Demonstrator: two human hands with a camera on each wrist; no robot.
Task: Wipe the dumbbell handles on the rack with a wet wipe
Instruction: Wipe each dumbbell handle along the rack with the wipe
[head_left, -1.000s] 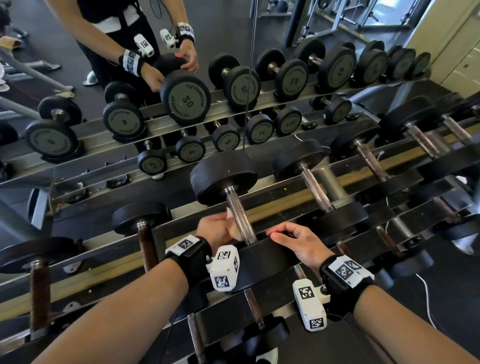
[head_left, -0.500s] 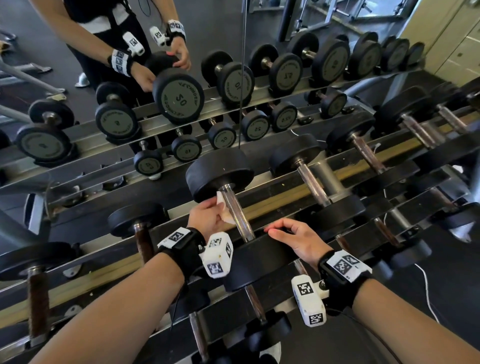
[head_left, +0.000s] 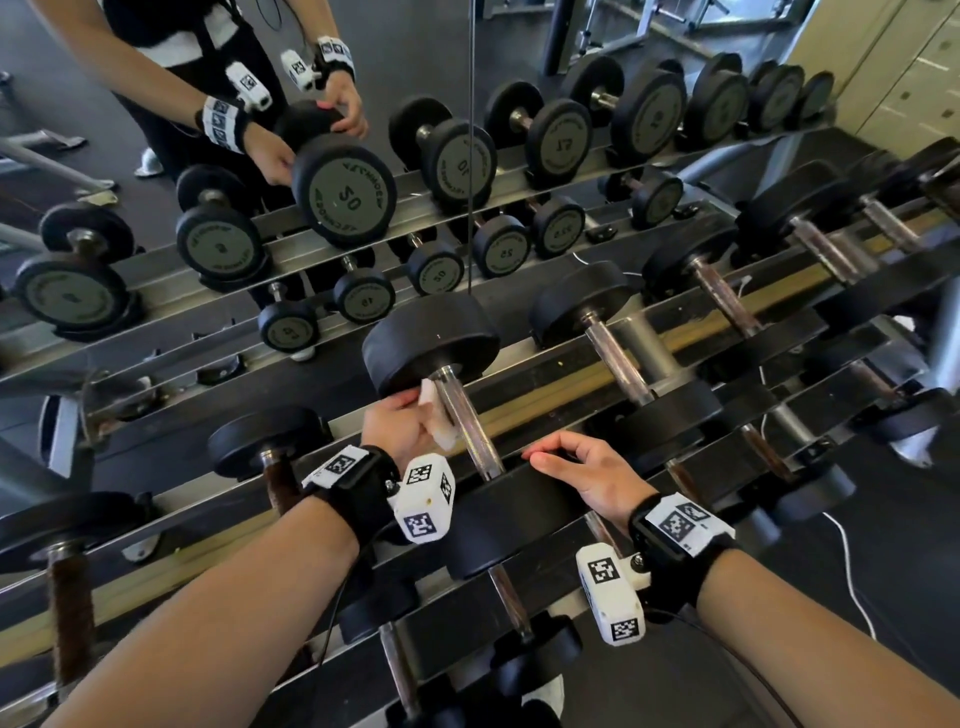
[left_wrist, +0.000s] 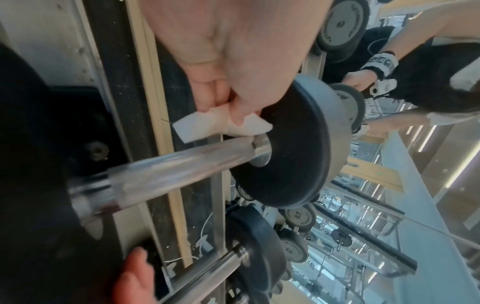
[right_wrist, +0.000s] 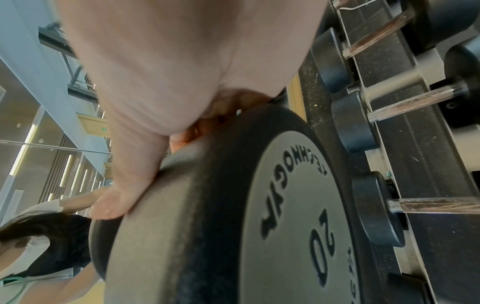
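Wipe (head_left: 435, 415) is pinched by L hand (head_left: 400, 428) against handle (head_left: 467, 426) at frame centre (far end); R hand (head_left: 587, 475), fingers relaxed, is rested on near weight head (head_left: 509, 519).

The head view looks down over the rack (head_left: 571, 395). Both wrist views sit close, sharing one dumbbell (left_wrist: 291, 144).

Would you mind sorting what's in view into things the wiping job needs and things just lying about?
In the job:
- wet wipe, held by left hand
- dumbbell handle
- right hand, resting on near weight head

Lying about:
- white cable on the floor
- mirror
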